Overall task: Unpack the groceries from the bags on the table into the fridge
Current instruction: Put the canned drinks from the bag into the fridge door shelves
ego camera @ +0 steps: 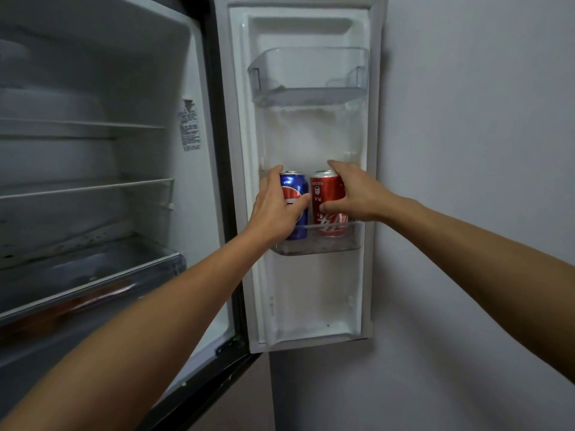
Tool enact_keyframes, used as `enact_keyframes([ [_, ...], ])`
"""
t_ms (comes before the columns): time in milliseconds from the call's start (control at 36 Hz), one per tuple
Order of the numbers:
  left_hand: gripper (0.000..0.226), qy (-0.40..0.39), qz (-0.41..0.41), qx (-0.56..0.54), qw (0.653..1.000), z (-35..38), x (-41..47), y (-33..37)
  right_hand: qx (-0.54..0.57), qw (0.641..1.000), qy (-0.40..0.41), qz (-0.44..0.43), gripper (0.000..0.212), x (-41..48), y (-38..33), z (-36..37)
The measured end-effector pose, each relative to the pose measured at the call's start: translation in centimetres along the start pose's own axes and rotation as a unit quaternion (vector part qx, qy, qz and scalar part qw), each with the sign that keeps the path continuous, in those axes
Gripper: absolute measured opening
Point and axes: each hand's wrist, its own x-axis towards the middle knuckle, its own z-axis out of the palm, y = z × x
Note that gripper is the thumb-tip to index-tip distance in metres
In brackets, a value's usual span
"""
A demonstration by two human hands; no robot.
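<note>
The fridge stands open, its door (311, 293) swung to the right. Two cans stand upright side by side in the lower clear door shelf (336, 245). My left hand (275, 209) is wrapped around the blue can (294, 185) on the left. My right hand (357, 194) grips the red can (325, 191) on the right, fingers over its top and thumb across its front. The cans almost touch each other. The bags and the table are out of view.
An upper clear door shelf (308, 94) holds nothing I can see. The fridge interior on the left has wire shelves (87, 186) and a glass-fronted drawer (93, 275). A plain wall (466, 119) lies right behind the door.
</note>
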Motion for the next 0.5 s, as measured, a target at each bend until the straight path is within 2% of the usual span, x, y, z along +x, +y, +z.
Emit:
enact_keyframes([
  [111,0.071,0.031,0.026,0.044,0.998,0.4,-0.5,0.0,-0.132,0.988,0.067,-0.05,0.078,-1.2,0.4,-0.9],
  [167,0.066,0.058,0.048,0.077,0.994,0.4,-0.6,0.0,-0.158,0.983,0.073,-0.063,0.068,-1.6,0.7,-1.5],
  [278,0.054,0.1,0.12,0.164,0.974,0.3,-0.9,-0.1,-0.161,0.982,0.064,-0.075,0.063,-2.1,0.8,-2.0],
  [361,0.049,0.13,0.17,0.229,0.95,-0.2,-1.5,-0.3,-0.146,0.982,0.094,-0.073,0.061,-2.2,0.4,-2.2],
  [500,0.042,0.144,0.162,0.247,0.945,-2.0,-3.0,-1.0,-0.11,0.972,0.172,-0.114,0.048,-2.3,-1.5,-1.9],
])
